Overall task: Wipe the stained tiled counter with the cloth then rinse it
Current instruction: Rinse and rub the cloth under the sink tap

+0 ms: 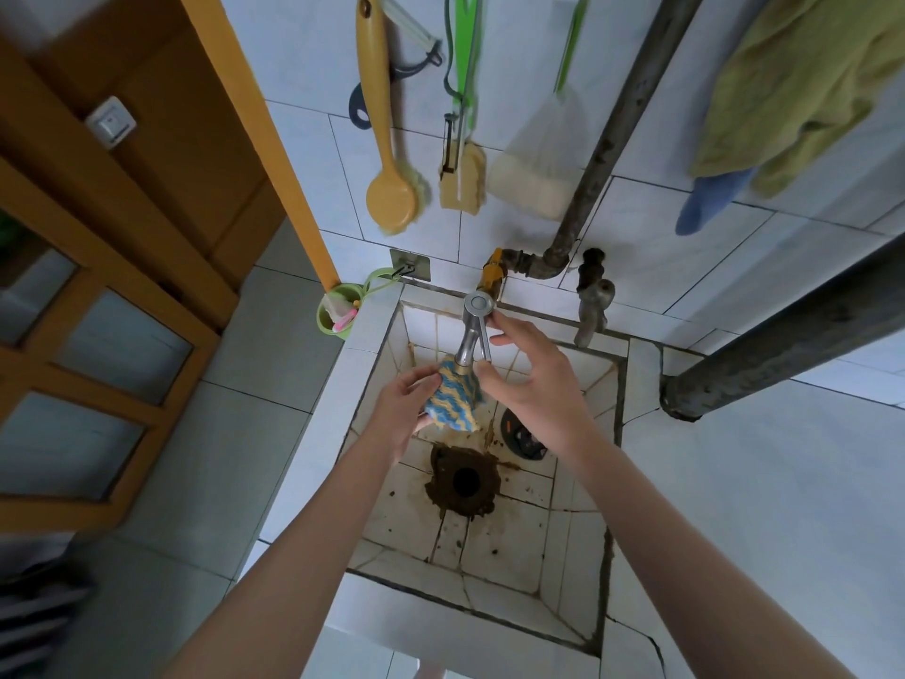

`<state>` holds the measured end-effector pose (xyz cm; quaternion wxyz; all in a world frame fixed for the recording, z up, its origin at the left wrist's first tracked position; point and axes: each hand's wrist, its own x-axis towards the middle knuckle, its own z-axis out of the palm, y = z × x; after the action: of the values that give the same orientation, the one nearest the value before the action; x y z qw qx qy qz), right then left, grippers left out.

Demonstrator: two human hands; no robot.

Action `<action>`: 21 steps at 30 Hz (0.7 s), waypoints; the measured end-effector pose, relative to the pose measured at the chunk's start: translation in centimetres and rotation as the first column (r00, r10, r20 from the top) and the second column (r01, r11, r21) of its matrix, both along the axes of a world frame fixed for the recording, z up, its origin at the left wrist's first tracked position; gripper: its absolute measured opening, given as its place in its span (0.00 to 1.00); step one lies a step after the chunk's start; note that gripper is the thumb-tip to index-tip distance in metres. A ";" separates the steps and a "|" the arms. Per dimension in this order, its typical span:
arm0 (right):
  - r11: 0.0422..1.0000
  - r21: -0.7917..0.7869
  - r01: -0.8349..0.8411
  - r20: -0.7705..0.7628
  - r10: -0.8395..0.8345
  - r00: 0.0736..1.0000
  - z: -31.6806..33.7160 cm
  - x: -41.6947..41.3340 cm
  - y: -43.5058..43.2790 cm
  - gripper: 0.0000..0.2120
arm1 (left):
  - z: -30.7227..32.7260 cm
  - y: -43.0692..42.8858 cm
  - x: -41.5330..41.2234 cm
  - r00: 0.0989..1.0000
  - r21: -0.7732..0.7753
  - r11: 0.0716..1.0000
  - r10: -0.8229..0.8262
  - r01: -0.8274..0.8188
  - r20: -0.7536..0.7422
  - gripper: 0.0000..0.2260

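Observation:
A blue and yellow striped cloth (pixel 453 396) hangs bunched right under the spout of the metal tap (pixel 471 330), over the stained tiled sink (pixel 489 541). My left hand (pixel 399 409) grips the cloth from its left side. My right hand (pixel 529 379) is at the tap, with fingers spread, fingertips near the thin lever and the thumb by the spout end. Whether water runs I cannot tell.
A dirty drain hole (pixel 464 482) sits in the sink floor, a black strainer (pixel 521 436) beside it. Brushes (pixel 387 154) and sponges hang on the wall above. A second tap (pixel 592 301) and pipes (pixel 607 139) stand right. A green cup (pixel 338 313) hangs at the sink's left corner.

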<state>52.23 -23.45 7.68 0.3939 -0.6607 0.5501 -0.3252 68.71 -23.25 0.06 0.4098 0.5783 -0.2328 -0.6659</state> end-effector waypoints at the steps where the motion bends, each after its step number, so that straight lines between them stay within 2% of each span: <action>1: 1.000 0.018 -0.020 0.020 0.020 1.000 -0.1 -0.2 0.0 0.27 | 0.0 0.0 0.0 1.000 -0.003 1.000 -0.003 0.003 -0.003 0.10; 4: 0.980 0.188 -0.071 0.070 0.059 0.996 -1.6 -1.5 0.2 0.28 | 0.0 0.1 -0.1 1.000 -0.006 1.000 -0.019 0.018 -0.002 0.10; 9: 0.890 0.456 -0.011 0.117 -0.048 0.992 -6.5 -2.5 1.1 0.20 | -0.5 0.3 0.3 0.998 -0.006 0.998 -0.062 0.062 -0.009 0.10; 11: 0.875 0.482 -0.040 0.129 -0.026 0.991 -7.3 -1.6 0.9 0.20 | -0.8 0.3 0.6 0.997 -0.006 0.997 -0.083 0.083 0.001 0.11; 14: 0.877 0.469 -0.106 0.173 0.026 0.985 -10.8 -1.2 0.1 0.39 | -1.1 0.4 0.9 0.995 -0.006 0.995 -0.099 0.099 0.004 0.09; 15: 0.881 0.459 -0.119 0.186 0.035 0.982 -11.1 -1.0 -0.2 0.41 | -1.1 0.4 0.9 0.995 -0.007 0.995 -0.100 0.100 0.000 0.08; 16: 0.883 0.456 -0.108 0.183 0.026 0.983 -10.5 -0.5 -0.3 0.38 | -1.2 0.4 1.0 0.995 -0.010 0.995 -0.102 0.102 -0.004 0.07; 19: 0.883 0.463 -0.070 0.179 -0.016 0.984 -8.6 0.3 -0.5 0.15 | -1.3 0.4 0.9 0.996 -0.012 0.996 -0.092 0.092 -0.007 0.08; 21: 0.882 0.470 -0.031 0.192 -0.068 0.979 -9.1 0.2 -0.8 0.11 | -1.2 0.2 0.7 0.998 -0.012 0.998 -0.069 0.069 0.005 0.07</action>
<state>52.43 -24.22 -1.39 0.5931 -0.5034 0.5757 -0.2517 69.41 -23.07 -1.18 0.3894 0.5689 -0.2576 -0.6771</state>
